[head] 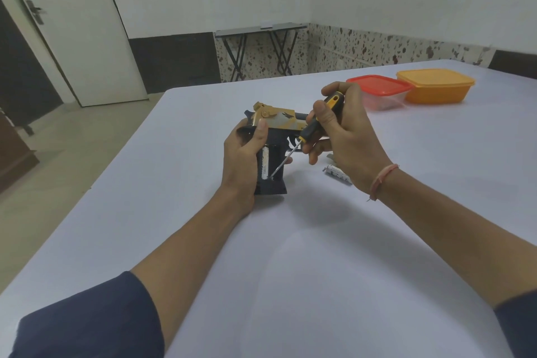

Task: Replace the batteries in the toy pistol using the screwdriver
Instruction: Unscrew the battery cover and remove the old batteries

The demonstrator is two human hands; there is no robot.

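While left hand grips gold-black toy pistol, battery exposed.

Left hand holds toy pistol; right hand grips screwdriver.

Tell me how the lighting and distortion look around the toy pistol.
Head view: soft, even light, no glare; a diffuse shadow on the table below the right hand; wide-angle distortion bends the door; toy pistol and screwdriver look fairly sharp.
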